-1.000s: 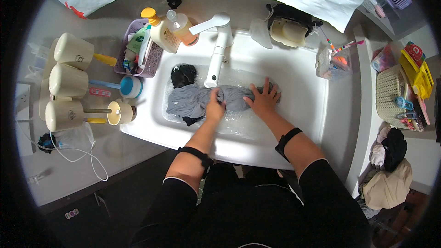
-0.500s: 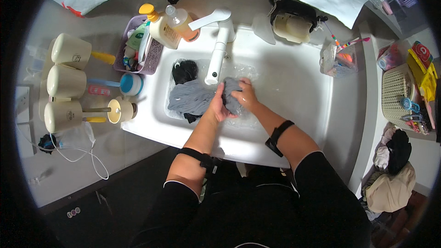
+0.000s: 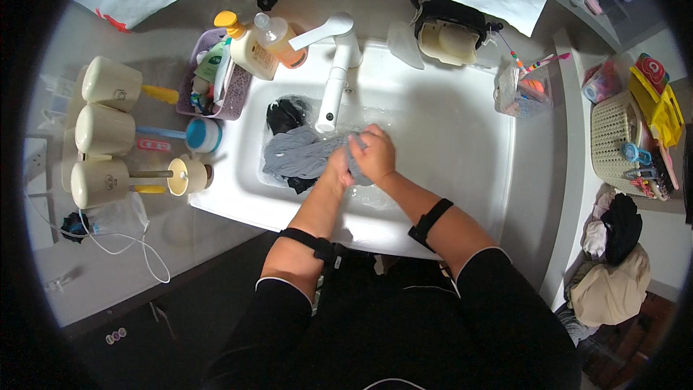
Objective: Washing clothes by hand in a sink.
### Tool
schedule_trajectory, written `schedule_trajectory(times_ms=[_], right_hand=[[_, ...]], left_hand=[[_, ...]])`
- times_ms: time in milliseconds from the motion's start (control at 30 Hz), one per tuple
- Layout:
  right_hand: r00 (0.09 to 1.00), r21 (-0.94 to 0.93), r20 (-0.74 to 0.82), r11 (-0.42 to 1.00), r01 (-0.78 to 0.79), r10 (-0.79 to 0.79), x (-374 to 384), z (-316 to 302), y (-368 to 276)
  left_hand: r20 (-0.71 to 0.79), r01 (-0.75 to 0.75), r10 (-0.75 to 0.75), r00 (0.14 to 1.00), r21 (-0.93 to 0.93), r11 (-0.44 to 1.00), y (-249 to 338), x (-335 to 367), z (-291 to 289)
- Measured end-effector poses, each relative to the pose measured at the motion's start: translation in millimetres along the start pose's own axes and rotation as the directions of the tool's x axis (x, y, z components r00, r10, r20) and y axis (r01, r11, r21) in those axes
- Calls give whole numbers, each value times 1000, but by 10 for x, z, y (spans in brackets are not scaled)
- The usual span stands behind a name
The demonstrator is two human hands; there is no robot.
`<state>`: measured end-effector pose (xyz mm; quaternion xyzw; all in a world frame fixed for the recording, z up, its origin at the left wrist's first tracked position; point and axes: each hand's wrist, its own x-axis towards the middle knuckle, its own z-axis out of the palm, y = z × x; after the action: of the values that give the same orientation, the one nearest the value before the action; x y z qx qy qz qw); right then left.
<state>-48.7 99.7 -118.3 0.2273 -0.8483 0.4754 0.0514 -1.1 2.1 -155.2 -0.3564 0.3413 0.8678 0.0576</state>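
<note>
A wet grey cloth garment (image 3: 297, 153) lies bunched in the white sink (image 3: 462, 144), its right end gathered between my two hands. My left hand (image 3: 339, 167) is closed around that end from the left. Against it, my right hand (image 3: 375, 153) grips the same cloth from the right, fingers wrapped over the top. Just above the hands hangs the spout of the white faucet (image 3: 333, 94). Black cloth (image 3: 285, 114) lies in the shallow water behind the grey garment, and a bit more shows below it. What my palms cover is hidden.
Behind the sink stand a yellow-capped pump bottle (image 3: 253, 54), a clear bottle of orange liquid (image 3: 281, 40) and a purple basket (image 3: 234, 94). A soap dish (image 3: 447, 43) sits at the back right. Cup holders (image 3: 108, 133) line the left wall; clothes (image 3: 610, 292) pile at the right.
My right hand has closed over the grey cloth and come slightly left and down, tight against my left hand. The gathered end is squeezed smaller. The view has shifted slightly.
</note>
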Motion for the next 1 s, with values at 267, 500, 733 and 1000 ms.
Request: schedule_trajectory(times_ms=[267, 500, 733, 1000], right_hand=[[879, -596, 381, 803, -4, 287, 154, -698, 348], [656, -516, 726, 794, 322, 207, 44, -169, 36], [537, -413, 828, 825, 386, 163, -34, -55, 273], [220, -104, 950, 892, -439, 220, 434, -558, 100]], left_hand=[[-73, 106, -77, 994, 715, 691, 173, -389, 7], [61, -220, 341, 938, 866, 448, 350, -488, -503], [327, -278, 587, 741, 944, -175, 371, -792, -517], [301, -86, 630, 716, 934, -348, 373, -754, -365]])
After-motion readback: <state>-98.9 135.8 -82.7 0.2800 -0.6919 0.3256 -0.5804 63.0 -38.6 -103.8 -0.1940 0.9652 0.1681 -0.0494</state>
